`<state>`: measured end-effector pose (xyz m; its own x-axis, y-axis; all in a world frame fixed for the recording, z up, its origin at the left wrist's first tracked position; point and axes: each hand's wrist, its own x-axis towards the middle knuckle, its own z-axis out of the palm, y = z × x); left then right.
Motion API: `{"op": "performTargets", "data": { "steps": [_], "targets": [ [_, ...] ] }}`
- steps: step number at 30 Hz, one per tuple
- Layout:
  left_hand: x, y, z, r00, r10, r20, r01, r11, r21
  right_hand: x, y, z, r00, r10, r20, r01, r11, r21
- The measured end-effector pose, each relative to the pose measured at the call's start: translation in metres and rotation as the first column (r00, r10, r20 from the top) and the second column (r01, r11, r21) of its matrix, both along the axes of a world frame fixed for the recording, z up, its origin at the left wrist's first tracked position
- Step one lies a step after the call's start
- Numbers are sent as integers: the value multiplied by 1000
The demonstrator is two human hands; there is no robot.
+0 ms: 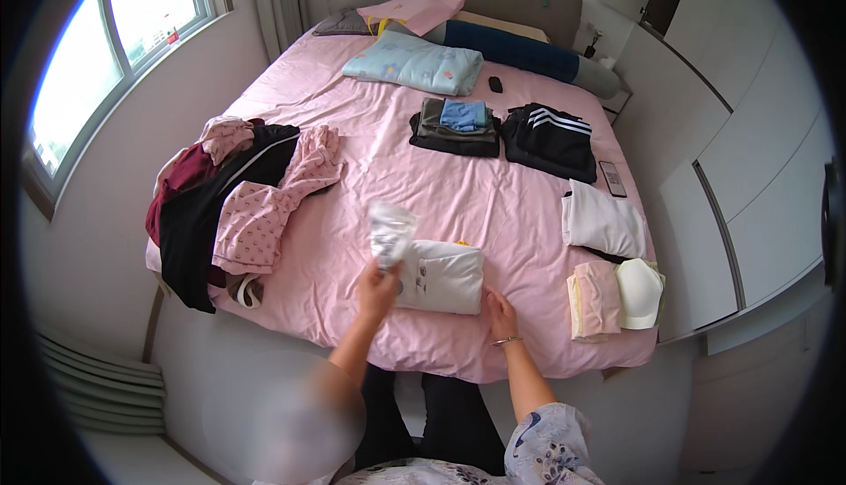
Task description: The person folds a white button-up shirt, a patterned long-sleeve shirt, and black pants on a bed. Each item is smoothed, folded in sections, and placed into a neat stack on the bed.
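Observation:
A folded white garment [454, 278] with small dark print lies near the front edge of the pink-sheeted bed [388, 168]. My left hand [377, 289] is closed around a crumpled whitish thing with grey marks [391, 231], raised at the garment's left end. It is smeared, so I cannot tell whether it is cloth or plastic. Beside the garment's right edge rests my right hand [502, 316], its fingers stretched out against that side. Something small and yellow [462, 243] peeks out behind the garment's far edge.
Loose clothes [251, 203] are heaped at the bed's left. Folded dark clothes [551, 143], a phone [612, 178], a white folded piece [604, 221] and a cream bra [641, 294] line the right. Behind lie a light-blue quilt [414, 62] and a dark bolster [511, 49].

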<state>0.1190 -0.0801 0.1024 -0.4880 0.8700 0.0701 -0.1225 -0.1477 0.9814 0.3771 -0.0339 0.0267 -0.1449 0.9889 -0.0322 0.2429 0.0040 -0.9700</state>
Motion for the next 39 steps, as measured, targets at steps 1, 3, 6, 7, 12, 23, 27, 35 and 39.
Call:
{"op": "performTargets", "data": {
  "steps": [1,3,6,7,12,23,27,35,39],
  "targets": [
    [17,3,2,946,-38,-321,24,999,-48,2,1,-12,999,38,23,-37,999,-11],
    [59,10,1,794,67,-604,-21,996,83,0,-4,-22,998,40,48,-38,999,-35],
    [89,4,-50,280,-208,-937,70,978,-196,-2,-7,-38,999,47,-5,-47,999,20],
    [92,-5,-56,287,-215,-933,70,977,-203,-4,-11,-29,999,28,-25,-29,998,-47],
    [87,-10,-48,301,-252,-920,173,963,-208,10,-13,-34,998,36,-57,-38,999,-36],
    [1,36,-28,216,-121,-969,43,992,-115,-70,41,46,798,-87,596,-335,759,559],
    [-1,33,-60,264,-303,-916,10,950,-311,-63,52,-1,629,-104,771,-358,841,405],
    [-12,44,-80,332,-315,-889,72,948,-309,-67,55,-14,607,-115,786,-306,880,364],
    [-16,47,-86,417,-213,-884,38,975,-218,-68,59,-19,612,-168,772,-279,868,411]
  ]
}}
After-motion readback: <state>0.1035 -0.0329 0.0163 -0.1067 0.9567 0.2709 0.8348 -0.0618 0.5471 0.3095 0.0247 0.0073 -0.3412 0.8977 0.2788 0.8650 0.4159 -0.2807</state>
